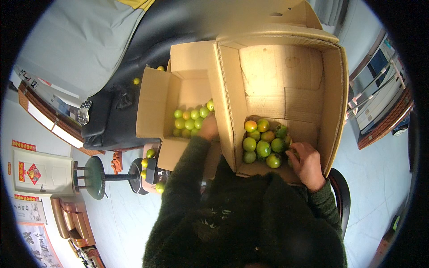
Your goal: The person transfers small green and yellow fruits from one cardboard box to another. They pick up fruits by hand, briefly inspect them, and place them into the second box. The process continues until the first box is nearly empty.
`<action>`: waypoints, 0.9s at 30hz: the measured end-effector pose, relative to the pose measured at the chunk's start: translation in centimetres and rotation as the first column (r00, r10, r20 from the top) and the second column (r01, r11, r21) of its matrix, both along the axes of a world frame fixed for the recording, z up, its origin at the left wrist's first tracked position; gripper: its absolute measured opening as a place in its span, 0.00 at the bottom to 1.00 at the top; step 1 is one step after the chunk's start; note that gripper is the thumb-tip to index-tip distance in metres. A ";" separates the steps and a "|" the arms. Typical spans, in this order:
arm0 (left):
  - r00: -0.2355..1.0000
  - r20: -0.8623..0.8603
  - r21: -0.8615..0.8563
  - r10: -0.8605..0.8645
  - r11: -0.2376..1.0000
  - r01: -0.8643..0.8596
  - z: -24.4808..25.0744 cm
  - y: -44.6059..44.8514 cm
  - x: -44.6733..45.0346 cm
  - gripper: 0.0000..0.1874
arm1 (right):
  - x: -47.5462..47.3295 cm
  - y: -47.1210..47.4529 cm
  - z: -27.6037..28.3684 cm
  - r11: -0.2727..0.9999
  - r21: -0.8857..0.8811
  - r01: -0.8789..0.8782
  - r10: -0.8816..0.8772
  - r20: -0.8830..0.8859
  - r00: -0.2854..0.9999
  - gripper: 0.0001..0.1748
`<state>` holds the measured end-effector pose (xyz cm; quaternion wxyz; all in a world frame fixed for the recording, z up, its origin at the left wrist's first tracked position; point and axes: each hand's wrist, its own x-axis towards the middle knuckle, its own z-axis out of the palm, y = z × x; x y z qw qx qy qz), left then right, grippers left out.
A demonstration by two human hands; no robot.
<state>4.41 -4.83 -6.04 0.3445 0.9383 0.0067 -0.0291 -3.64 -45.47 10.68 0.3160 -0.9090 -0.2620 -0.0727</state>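
A large cardboard box [284, 100] stands open before me, with several green and orange-tinged tomatoes [263, 148] gathered at its near left. My right hand [305, 164] reaches over the near side of this box, its fingers curled on a green tomato that they mostly cover. To the left is a smaller open cardboard box [152, 104] holding paler green and yellowish tomatoes [189, 124]. Inside it, my left hand [209, 129] is beside the tomatoes at the right side. Its fingers are partly hidden, so what they hold cannot be seen.
A black leather sofa [110, 117] lies behind and left of the boxes, with a small yellow tomato [136, 81] on it. At the lower left, a pink tray or stool top [147, 181] carries several tomatoes and a dark phone-like object [151, 171]. A green round stool [95, 177] stands further left.
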 end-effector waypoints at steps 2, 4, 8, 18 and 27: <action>0.994 -0.108 0.096 0.008 0.995 0.002 0.7 -0.3 -0.3 0.23 | 0.0 0.1 0.0 1.000 0.021 -0.008 0.008 0.008 1.000 0.10; 0.972 -0.234 0.134 0.030 0.991 0.002 0.8 -0.5 -0.5 0.22 | -0.1 0.2 0.0 0.999 0.041 -0.019 0.018 0.016 1.000 0.10; 0.998 -0.016 0.186 -0.061 0.981 0.063 -0.5 -0.2 -0.5 0.22 | -0.2 0.4 0.1 0.996 0.079 -0.038 0.036 0.032 0.999 0.10; 0.818 0.433 -0.201 0.379 0.925 -0.322 7.2 2.5 -5.1 0.23 | -0.5 0.9 0.3 0.990 0.136 -0.034 0.029 0.035 0.999 0.13; 0.938 0.342 -0.744 0.059 0.627 0.232 18.1 -7.0 -8.9 0.23 | -0.9 2.8 2.7 0.942 0.319 -0.105 0.132 -0.065 0.989 0.30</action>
